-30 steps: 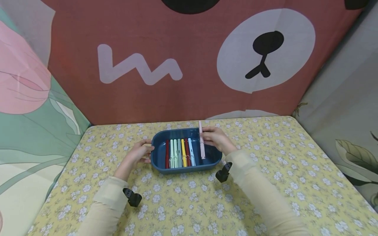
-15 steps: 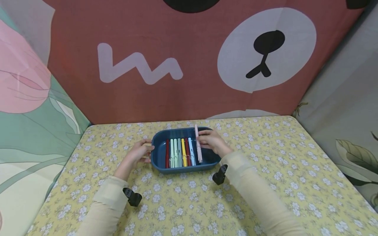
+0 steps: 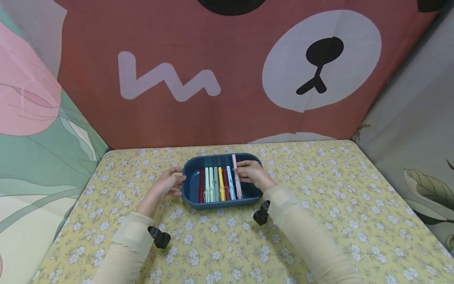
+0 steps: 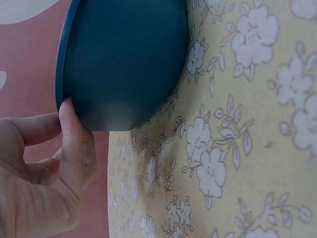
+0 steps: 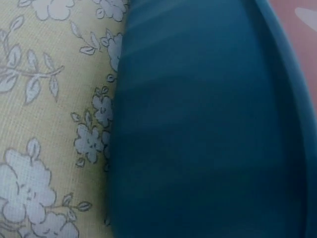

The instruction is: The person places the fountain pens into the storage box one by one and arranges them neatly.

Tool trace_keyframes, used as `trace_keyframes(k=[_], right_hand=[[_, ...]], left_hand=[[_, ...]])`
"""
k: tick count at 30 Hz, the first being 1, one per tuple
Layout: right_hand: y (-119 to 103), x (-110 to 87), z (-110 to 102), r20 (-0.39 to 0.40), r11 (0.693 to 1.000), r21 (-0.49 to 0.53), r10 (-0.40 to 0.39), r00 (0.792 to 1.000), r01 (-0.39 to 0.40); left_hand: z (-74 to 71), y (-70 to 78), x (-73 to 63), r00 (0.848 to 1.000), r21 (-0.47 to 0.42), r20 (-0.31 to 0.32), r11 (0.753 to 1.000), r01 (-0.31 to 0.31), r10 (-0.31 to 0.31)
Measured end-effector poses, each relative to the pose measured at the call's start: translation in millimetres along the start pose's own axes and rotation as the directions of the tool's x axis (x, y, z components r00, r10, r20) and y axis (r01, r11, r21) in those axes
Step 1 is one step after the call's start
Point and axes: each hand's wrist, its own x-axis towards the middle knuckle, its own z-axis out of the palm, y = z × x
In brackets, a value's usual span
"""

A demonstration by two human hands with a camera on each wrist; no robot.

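A dark blue oblong plastic bin [image 3: 220, 204] stands on the table, with several clip pens lying side by side inside. My left hand [image 3: 166, 183] pinches the bin's left rim between thumb and fingers, as the left wrist view also shows from close up. A pink pen [image 3: 239, 188] is held by the fingertips of my right hand [image 3: 253, 173], inside the bin and just right of the light blue pen [image 3: 230, 183]. Its upper end tilts toward the far wall of the bin. In the right wrist view the bin's side [image 5: 198, 119] fills most of the picture and hides that hand.
Left of the light blue pen the row runs through a dark red pen [image 3: 226, 182], a yellow pen [image 3: 221, 182], a grey pen [image 3: 215, 183], light green ones and another dark red. A yellow floral cloth [image 3: 227, 244] covers the table; a printed curtain [image 3: 170, 122] hangs behind.
My right hand has moved left and lower with the pink pen, bringing it from the bin's right part up beside the light blue pen. The left hand and bin have stayed put.
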Motion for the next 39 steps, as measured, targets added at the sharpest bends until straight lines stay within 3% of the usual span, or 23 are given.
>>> trace_keyframes(k=[9, 14, 39], right_hand=[[5, 5.1, 5, -0.065, 0.997, -0.001, 0.081, 0.995, -0.081], [7, 6.4, 7, -0.087, 0.996, -0.013, 0.087, 0.992, -0.089], [15, 9.6, 9, -0.062, 0.993, -0.058, 0.097, 0.993, -0.101]], left_hand=[[-0.2, 0.6, 0.0, 1.000, 0.003, 0.002, 1.000, -0.005, 0.005], [-0.6, 0.6, -0.1, 1.000, 0.001, 0.005, 1.000, -0.004, 0.004], [-0.9, -0.5, -0.2, 1.000, -0.003, 0.011, 1.000, -0.016, 0.016]])
